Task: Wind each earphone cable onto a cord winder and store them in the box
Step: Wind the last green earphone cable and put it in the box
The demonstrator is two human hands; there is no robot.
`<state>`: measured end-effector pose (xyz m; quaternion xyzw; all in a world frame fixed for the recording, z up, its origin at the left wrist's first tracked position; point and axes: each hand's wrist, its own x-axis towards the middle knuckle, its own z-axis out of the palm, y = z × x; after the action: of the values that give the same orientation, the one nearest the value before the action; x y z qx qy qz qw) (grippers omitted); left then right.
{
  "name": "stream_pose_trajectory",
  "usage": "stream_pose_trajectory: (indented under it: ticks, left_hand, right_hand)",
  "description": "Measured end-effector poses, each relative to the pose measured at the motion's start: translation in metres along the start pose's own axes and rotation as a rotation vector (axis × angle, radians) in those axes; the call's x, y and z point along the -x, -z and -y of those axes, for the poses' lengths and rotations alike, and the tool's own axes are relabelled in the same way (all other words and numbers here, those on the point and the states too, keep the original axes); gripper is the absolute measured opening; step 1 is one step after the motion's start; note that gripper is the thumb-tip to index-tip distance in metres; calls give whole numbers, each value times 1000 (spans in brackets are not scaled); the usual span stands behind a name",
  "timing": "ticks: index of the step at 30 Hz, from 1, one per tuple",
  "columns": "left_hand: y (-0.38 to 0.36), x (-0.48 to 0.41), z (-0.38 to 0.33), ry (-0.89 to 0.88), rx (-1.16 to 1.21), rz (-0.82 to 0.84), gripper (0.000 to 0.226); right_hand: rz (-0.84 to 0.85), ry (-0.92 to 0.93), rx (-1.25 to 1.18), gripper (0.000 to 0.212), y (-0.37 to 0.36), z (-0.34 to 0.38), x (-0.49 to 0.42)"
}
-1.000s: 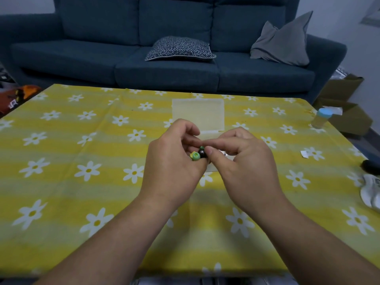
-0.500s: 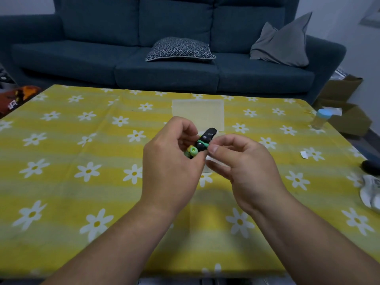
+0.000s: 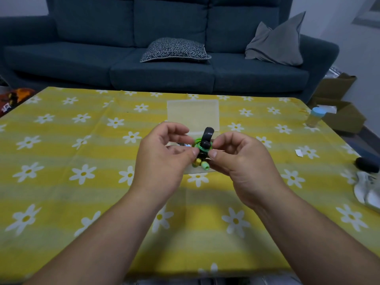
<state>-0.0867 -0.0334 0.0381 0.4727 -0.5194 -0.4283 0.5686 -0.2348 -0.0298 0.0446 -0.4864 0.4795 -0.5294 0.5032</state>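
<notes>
Just above the clear box, which lies open on the flowered tablecloth, the left hand pinches one side of the bundle between thumb and fingertips, probably to stop the coils springing loose; directly over the box, the green earphone cable sits wound on the black cord winder, its tab standing up and the earbuds hanging below; the right hand pinches the other side, likely steadying it so the tab can be fastened before storing; well right of the box stands a blue-capped bottle, out of the way.
</notes>
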Motion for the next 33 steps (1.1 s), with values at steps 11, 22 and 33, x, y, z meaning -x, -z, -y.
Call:
stream_pose_trajectory:
  ticks: [11,22,33]
  left_hand:
    - [9,-9,7,208,86,134,41]
    - [3,-9,8,168,-26,90,40]
    - [-2,-7,15,485,137,-10,19]
  right_hand:
    - [91,2,99,27,3,-1,-1]
    - [65,40,149,26,4,-5,-3]
    - [24,-337,-78,34,4,-22,-10]
